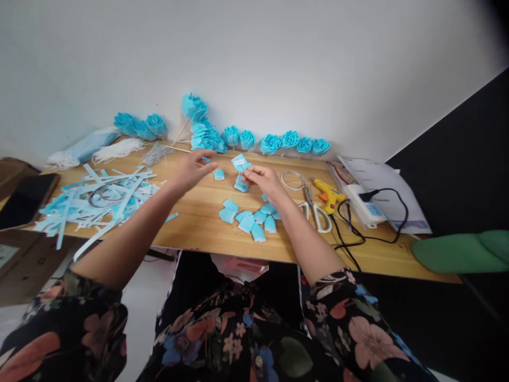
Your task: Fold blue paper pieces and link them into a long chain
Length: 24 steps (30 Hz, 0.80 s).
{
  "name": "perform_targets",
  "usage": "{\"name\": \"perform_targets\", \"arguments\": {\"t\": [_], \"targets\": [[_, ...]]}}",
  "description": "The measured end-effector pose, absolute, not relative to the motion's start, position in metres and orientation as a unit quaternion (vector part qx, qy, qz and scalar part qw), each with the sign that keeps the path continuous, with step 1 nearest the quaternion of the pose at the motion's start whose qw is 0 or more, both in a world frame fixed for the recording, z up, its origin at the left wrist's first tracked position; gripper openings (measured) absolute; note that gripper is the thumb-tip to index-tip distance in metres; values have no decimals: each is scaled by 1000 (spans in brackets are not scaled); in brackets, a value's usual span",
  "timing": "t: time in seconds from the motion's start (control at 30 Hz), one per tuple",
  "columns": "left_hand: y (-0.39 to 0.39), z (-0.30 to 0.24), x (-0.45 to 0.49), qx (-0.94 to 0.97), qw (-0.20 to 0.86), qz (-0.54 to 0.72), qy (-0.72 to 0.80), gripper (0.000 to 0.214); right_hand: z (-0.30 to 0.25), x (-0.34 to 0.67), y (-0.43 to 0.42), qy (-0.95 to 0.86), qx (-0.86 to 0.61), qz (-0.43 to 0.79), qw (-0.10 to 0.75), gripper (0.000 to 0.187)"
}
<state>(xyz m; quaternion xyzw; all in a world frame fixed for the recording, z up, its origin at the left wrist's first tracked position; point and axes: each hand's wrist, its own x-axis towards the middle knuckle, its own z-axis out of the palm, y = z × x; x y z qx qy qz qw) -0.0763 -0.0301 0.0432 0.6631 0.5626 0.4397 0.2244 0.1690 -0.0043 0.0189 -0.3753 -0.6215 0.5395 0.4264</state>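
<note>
Right hand [264, 181]'s got its grip pinching a blue piece [239, 163], left hand [194, 168]'s loosely spread. Wooden tabletop [202, 228], strips [107, 196] heaped on it, pale wall [254, 63] behind.

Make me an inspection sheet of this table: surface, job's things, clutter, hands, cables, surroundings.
Surface: wooden table; scissors beside a yellow glue gun.
Job's things: blue pieces lie in a loose group between the forearms.
Clutter: heap of cut strips at left, phone farther left.
Hands: right hand pinches a blue piece; left hand has thumb and fingers apart.
Cables: black cable plugged into power strip, looping loosely.
Surroundings: blue flowers along the white wall.
</note>
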Motion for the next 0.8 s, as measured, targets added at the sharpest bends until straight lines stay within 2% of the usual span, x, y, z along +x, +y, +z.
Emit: {"name": "perform_targets", "arguments": {"t": [0.13,0.23,0.4,0.8], "targets": [[-25,39,-31,557,437,485,514,38,19,169,-6,-639,-369,536,411,42],[-21,36,-19,492,492,507,509,29,21,171,-7,-658,-367,524,397,43],[-20,34,-24,533,467,482,515,25,26,176,-3,-639,-370,529,418,49],[-29,40,-22,573,418,450,542,19,26,174,-3,-657,-373,501,421,35]]}}
